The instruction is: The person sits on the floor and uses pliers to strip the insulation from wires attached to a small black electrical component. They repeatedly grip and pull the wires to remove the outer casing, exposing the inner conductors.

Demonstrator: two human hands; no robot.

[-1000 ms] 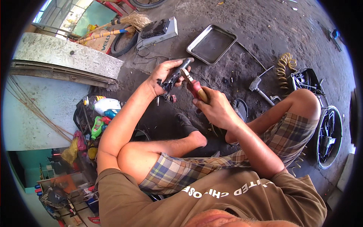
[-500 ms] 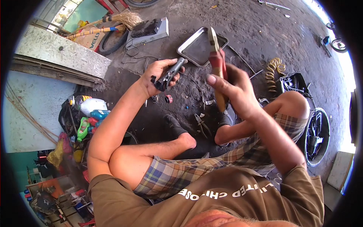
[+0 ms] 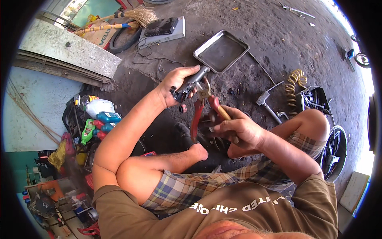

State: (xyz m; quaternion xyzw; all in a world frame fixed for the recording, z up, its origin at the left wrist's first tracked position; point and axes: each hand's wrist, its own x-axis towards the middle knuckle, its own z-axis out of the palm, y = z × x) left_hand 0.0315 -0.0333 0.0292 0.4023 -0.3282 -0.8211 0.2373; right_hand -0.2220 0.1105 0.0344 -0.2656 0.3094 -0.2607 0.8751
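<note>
My left hand (image 3: pixel 172 85) is closed round a dark grey tubular metal part (image 3: pixel 190 84) with black pieces at its lower end. In my right hand (image 3: pixel 240 129) are pliers (image 3: pixel 204 95) with red handles, one of them tan toward its end. The handles are spread, and the jaws reach up beside the tubular part, close to my left fingers. Whether the jaws touch it I cannot tell. The fingers of my right hand are partly blurred. Below the left hand a small red and black ring-shaped piece (image 3: pixel 182 108) lies on the ground.
A metal tray (image 3: pixel 223 51) lies ahead on the dirty ground. To the right are a T-shaped metal tool (image 3: pixel 270 106), a coiled yellow hose (image 3: pixel 295 87) and a box of tools (image 3: pixel 314 99). Bottles (image 3: pixel 99 109) crowd the left side, near a pale bench (image 3: pixel 75 51).
My right hand has lowered the pliers and brought them left to the tubular part, their handles now spread apart. The left hand still holds the part. The view has shifted slightly.
</note>
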